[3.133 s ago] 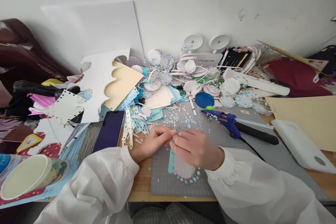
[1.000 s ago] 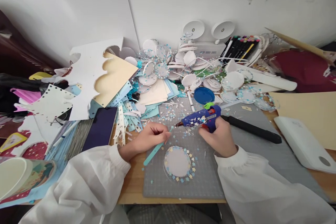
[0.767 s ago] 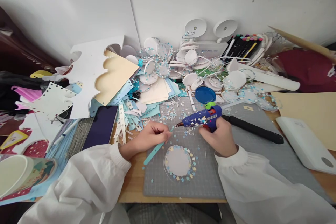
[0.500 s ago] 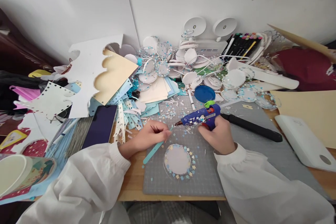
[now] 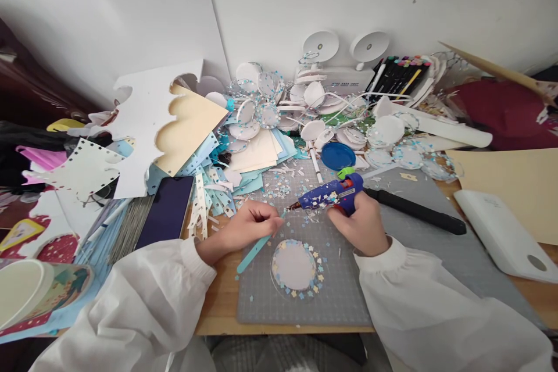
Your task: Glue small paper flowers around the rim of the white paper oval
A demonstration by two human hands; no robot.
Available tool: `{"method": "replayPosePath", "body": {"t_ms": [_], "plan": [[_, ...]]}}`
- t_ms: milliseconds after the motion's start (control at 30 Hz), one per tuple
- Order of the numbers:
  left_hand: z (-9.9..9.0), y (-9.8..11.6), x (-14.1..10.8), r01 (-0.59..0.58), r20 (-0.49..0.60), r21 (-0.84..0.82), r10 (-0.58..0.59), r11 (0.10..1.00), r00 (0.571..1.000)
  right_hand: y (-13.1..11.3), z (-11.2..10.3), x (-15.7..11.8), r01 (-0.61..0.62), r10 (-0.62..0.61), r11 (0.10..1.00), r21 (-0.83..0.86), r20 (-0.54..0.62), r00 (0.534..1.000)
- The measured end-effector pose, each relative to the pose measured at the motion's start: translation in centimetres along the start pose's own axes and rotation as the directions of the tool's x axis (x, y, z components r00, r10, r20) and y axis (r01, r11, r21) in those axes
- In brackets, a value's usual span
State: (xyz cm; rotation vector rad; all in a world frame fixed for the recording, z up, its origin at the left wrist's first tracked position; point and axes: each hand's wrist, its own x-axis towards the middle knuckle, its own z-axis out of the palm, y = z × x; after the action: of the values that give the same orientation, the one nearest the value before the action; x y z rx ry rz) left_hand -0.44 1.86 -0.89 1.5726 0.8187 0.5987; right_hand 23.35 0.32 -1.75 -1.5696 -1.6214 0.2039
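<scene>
Between the fingers of my left hand [image 5: 255, 225] is a pair of slim teal tweezers [image 5: 253, 256], its rounded end pointing down toward me and its tip up by the nozzle. My right hand [image 5: 364, 224] is wrapped round the handle of a blue glue gun [image 5: 329, 193] dotted with small paper flowers. The gun's brown nozzle points left, close to the tweezers' tip; whether they touch I cannot tell. Below both hands, a white disc [image 5: 294, 265] with a clear ring round it lies on the grey cutting mat [image 5: 305, 311], edged with small blue, cream and yellow flowers.
Loose paper flowers [image 5: 276, 186] and scraps litter the mat. A phone [image 5: 165, 212] lies at left beside a paper cup [image 5: 39, 293]. A blue lid [image 5: 338, 156] and piled white discs stand behind. A black rod [image 5: 416, 212] and white power bank [image 5: 501, 235] lie at right.
The view has shifted very slightly. Both hands keep their grips, and the glue gun's nozzle stays by the tweezers' tip.
</scene>
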Motion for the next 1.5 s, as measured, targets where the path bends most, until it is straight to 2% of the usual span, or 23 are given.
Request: {"method": "replayPosePath", "body": {"t_ms": [567,733,1300,1500], "plan": [[-0.06,-0.27,-0.06,-0.012,-0.002,0.004,0.012,1.000,1.000,0.42,0.04,-0.06,0.013,-0.013,0.998,-0.067,0.001,1.000],[-0.15,-0.25,0.06,-0.011,-0.003,0.003,0.011,1.000,1.000,0.48,-0.04,-0.05,0.017,-0.021,0.995,-0.101,-0.031,0.999],[-0.09,-0.33,0.00,-0.007,0.001,0.009,0.007,1.000,1.000,-0.46,-0.49,-0.02,0.095,-0.093,0.995,0.025,-0.063,0.994],[-0.14,-0.23,0.01,0.005,-0.005,-0.001,-0.005,1.000,1.000,-0.19,-0.59,-0.01,0.057,-0.058,0.998,-0.015,-0.103,0.993]]}}
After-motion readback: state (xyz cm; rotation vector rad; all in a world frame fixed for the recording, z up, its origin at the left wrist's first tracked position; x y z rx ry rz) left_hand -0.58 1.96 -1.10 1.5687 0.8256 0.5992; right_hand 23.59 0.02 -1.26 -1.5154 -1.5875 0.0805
